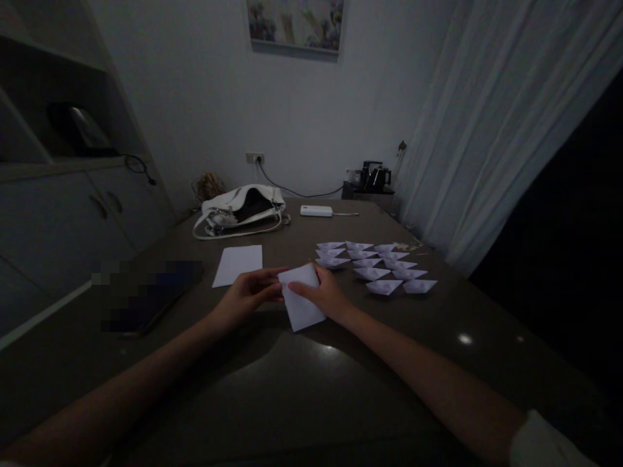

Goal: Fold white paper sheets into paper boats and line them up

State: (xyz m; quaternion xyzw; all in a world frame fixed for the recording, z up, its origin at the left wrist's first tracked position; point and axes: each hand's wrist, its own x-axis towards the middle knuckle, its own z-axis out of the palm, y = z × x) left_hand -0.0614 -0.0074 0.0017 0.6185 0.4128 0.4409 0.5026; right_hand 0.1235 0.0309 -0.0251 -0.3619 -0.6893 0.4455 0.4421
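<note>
A folded sheet of white paper (302, 310) is held up over the table, tilted. My right hand (327, 295) grips it along the right side, thumb across its face and fingers behind. At the paper's upper left edge, my left hand (256, 289) pinches it between thumb and fingers; the fingertips are partly hidden behind the sheet. Beyond my left hand lies a flat stack of white paper (238, 263). Several folded paper boats (384, 287) stand in rows on the table to the right of my hands.
On the dark table (272, 402) a white handbag (243, 206) sits at the back left. A white power strip-like device (316, 211) lies at the back middle. A blurred-out flat object (150, 298) is at the left. A curtain (467, 130) hangs on the right.
</note>
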